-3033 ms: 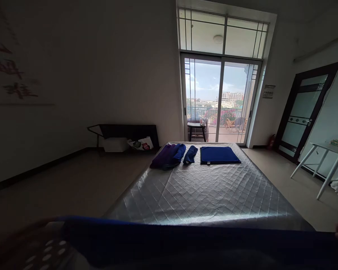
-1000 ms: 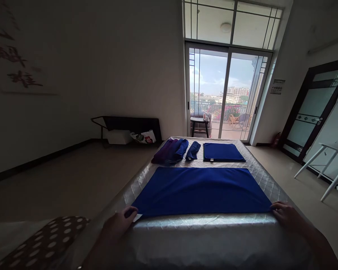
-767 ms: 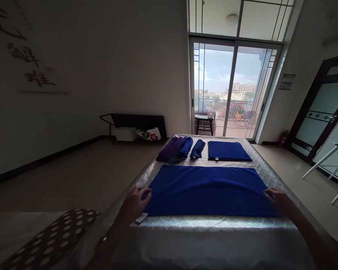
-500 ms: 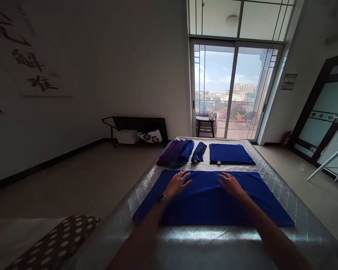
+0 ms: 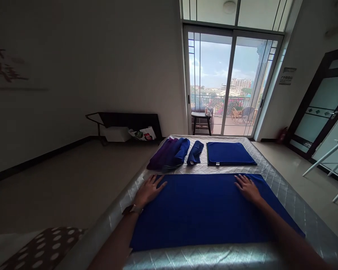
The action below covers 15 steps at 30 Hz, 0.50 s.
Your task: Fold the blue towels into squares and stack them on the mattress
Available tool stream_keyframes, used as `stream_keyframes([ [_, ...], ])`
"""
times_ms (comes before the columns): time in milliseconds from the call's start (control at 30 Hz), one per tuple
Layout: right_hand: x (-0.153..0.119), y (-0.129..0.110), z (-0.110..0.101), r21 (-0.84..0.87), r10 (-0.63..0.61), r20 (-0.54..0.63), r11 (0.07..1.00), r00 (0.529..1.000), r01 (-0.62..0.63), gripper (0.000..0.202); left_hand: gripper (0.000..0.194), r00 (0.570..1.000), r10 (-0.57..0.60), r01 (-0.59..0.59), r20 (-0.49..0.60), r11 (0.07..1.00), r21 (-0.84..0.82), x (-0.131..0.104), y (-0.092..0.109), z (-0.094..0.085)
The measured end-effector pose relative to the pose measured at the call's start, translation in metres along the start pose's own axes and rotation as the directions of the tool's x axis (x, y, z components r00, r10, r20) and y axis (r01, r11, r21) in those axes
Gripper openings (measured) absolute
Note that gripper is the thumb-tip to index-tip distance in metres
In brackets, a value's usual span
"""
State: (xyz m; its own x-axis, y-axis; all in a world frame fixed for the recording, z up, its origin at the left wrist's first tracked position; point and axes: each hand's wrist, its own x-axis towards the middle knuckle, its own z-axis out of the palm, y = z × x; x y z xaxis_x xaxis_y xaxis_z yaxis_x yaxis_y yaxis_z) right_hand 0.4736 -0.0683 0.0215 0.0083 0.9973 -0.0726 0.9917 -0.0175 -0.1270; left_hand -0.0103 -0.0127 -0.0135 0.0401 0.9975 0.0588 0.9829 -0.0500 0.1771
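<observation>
A blue cloth (image 5: 202, 213) lies spread flat across the mattress (image 5: 208, 258) in front of me. My left hand (image 5: 148, 190) rests on its far left corner, fingers spread, with a band on the wrist. Toward the far right part of the same cloth lies my right hand (image 5: 248, 188), palm down with the fingers apart. Neither hand grips anything. Beyond the cloth sit a neatly folded blue cloth (image 5: 231, 153) with a small white tag, a small rolled blue cloth (image 5: 195, 152), and a pile of purple and blue cloths (image 5: 169, 154).
A dark low bench (image 5: 129, 125) stands by the left wall, with a white box (image 5: 116, 134) and a printed bag (image 5: 143, 133). A polka-dot cloth (image 5: 47, 247) is at lower left. White stool legs (image 5: 326, 157) show at right, before a dark-framed door (image 5: 318, 108).
Both hands have slid apart over the blue cloth, the left one toward its left edge and the right one rightward. The cloth's surface looks smoother. The view has shifted slightly.
</observation>
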Motion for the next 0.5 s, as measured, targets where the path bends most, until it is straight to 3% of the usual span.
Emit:
stream_keyframes([
  [100,-0.002,0.059,0.000,0.005,0.140,-0.075,0.990,0.987,-0.140,0.059,0.072,1.000,-0.020,0.020,-0.007,1.000,-0.004,0.000,-0.006,0.001],
  [200,-0.002,0.090,0.005,0.040,0.216,-0.132,0.976,0.967,-0.212,0.064,0.072,1.000,-0.025,0.025,0.000,1.000,-0.008,-0.002,-0.005,0.000],
  [367,0.001,0.087,0.002,-0.009,0.248,-0.131,0.968,0.960,-0.251,0.065,0.074,0.999,-0.036,0.035,-0.014,0.999,-0.039,-0.003,-0.002,-0.003],
  [500,0.008,0.057,-0.019,-0.129,0.312,-0.077,0.939,0.947,-0.320,0.059,0.075,1.000,-0.027,0.028,0.005,0.999,-0.040,-0.004,0.001,-0.006],
])
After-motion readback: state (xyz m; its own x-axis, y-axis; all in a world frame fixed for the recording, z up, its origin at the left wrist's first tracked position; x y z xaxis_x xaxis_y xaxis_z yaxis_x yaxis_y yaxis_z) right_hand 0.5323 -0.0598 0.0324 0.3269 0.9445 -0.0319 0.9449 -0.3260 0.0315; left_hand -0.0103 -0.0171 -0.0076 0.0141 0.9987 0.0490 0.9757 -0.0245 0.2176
